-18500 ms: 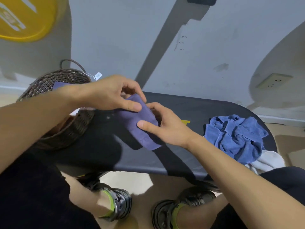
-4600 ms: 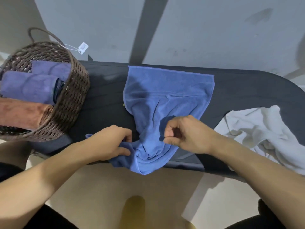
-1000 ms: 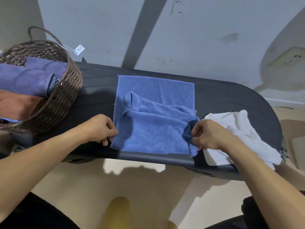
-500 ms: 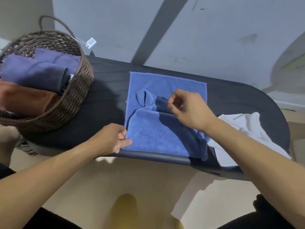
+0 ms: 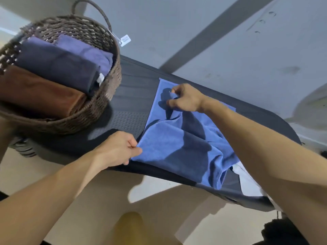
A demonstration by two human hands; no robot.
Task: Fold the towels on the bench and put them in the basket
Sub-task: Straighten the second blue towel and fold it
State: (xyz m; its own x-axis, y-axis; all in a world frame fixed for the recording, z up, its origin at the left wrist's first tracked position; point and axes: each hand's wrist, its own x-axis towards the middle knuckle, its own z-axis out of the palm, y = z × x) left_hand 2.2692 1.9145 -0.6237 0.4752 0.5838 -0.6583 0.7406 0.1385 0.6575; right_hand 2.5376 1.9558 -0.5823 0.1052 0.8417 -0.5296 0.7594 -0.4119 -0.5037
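A blue towel (image 5: 178, 149) lies half folded on the dark bench (image 5: 131, 110). My left hand (image 5: 118, 149) pinches its near left corner at the bench's front edge. My right hand (image 5: 185, 99) reaches across and pinches a turned-over flap near the towel's far left corner. The towel's right side is rumpled and hangs a little over the front edge. A white towel (image 5: 247, 183) lies to the right, mostly hidden by my right forearm. The brown wicker basket (image 5: 99, 110) stands on the bench's left end.
The basket holds folded brown (image 5: 39, 92), dark navy (image 5: 58, 68) and purple (image 5: 85, 52) towels, and a white tag (image 5: 125, 40) hangs from its handle. A grey wall rises right behind the bench. Tan floor lies below the front edge.
My right hand has moved from the towel's near right corner across to the far left flap and taken hold of it. My left hand keeps its pinch on the near left corner.
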